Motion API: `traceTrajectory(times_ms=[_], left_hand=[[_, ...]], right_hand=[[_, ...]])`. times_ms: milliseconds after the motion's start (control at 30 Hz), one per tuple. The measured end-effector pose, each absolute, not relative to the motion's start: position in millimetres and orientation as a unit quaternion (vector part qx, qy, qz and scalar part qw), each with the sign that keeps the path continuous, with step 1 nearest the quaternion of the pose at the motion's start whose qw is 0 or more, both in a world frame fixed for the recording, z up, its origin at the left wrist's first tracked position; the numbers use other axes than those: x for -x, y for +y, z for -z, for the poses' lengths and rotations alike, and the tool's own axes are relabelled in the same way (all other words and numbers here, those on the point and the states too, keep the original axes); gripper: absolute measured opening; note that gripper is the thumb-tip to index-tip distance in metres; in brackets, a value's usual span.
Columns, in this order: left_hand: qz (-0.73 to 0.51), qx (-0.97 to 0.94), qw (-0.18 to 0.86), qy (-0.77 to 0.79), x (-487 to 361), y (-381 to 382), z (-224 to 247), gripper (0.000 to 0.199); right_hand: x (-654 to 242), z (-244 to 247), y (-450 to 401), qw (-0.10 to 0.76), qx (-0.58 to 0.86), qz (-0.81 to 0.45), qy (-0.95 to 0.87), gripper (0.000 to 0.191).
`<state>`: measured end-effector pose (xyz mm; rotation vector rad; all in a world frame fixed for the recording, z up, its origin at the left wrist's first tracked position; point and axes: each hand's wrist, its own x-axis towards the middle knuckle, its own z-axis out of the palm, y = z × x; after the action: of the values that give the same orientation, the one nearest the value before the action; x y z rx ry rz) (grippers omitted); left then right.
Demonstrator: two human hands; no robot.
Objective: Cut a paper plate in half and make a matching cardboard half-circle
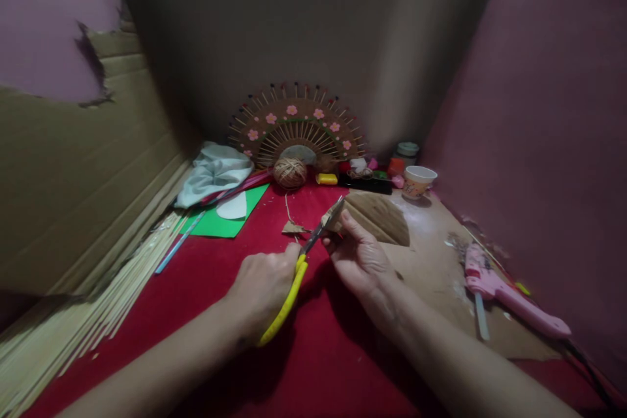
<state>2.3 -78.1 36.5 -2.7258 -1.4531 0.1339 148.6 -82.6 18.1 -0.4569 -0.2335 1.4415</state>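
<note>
My left hand [267, 284] is closed around the yellow handles of a pair of scissors [289, 300], whose blades point up and to the right. The blades lie against a small piece of brown cardboard [333, 214]. That piece is pinched between the thumb and fingers of my right hand [360, 255]. Just left of the blades, a small cardboard scrap [292, 228] rests on the red cloth [210, 313]. Behind my right hand lies a larger curved cardboard piece [379, 217].
A decorated fan [294, 119] stands at the back behind a twine ball [290, 173]. Thin sticks [122, 281], green paper [220, 225] and a pale cloth [215, 173] lie left. At right are a paper cup [418, 181] and a pink glue gun [509, 300].
</note>
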Motion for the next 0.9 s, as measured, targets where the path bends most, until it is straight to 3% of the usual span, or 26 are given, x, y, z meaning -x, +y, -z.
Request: traceTrajectory(times_ms=[367, 533, 900], left_hand=[[-0.030, 0.884, -0.024, -0.467, -3.3, -78.9, -35.3, 0.021], [0.036, 0.891, -0.102, -0.442, -3.1, -79.6, -36.3, 0.030], [0.097, 0.883, -0.131, -0.441, -2.6, -77.5, -28.7, 0.038]], right_hand=[[-155.0, -18.0, -78.6, 0.731, 0.209, -0.645, -0.073, 0.012], [-152.8, -18.2, -80.5, 0.725, 0.217, -0.649, -0.080, 0.008], [-147.1, -15.6, -84.0, 0.724, 0.225, -0.644, -0.104, 0.012]])
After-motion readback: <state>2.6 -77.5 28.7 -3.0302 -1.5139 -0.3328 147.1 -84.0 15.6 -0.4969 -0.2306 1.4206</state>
